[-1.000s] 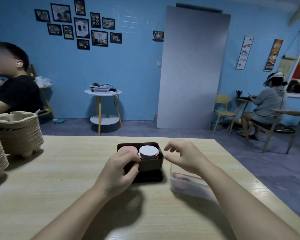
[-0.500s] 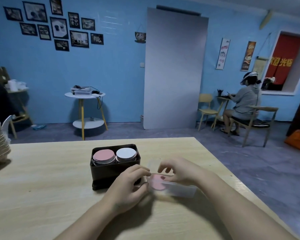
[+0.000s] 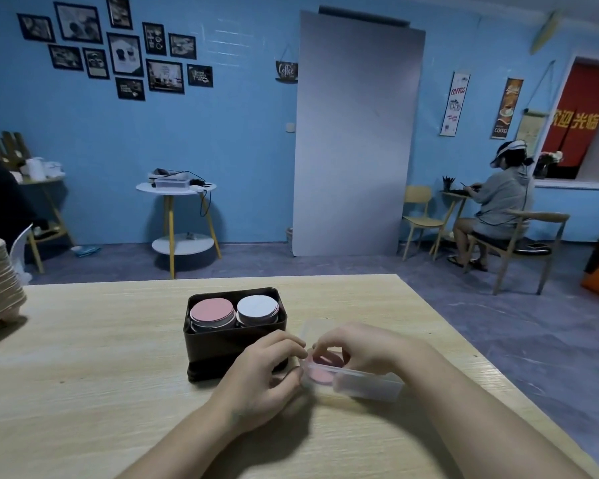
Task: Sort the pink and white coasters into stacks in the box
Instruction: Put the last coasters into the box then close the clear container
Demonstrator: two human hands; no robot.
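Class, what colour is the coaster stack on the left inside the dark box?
Pink, seen in the head view.

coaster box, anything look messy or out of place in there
Nothing stands out. The dark box holds a pink stack on the left and a white stack on the right, both fairly even. No coasters lie loose on the table.

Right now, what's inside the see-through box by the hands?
A pink coaster lies in the clear box. The right hand covers the rest, so any more coasters are hidden.
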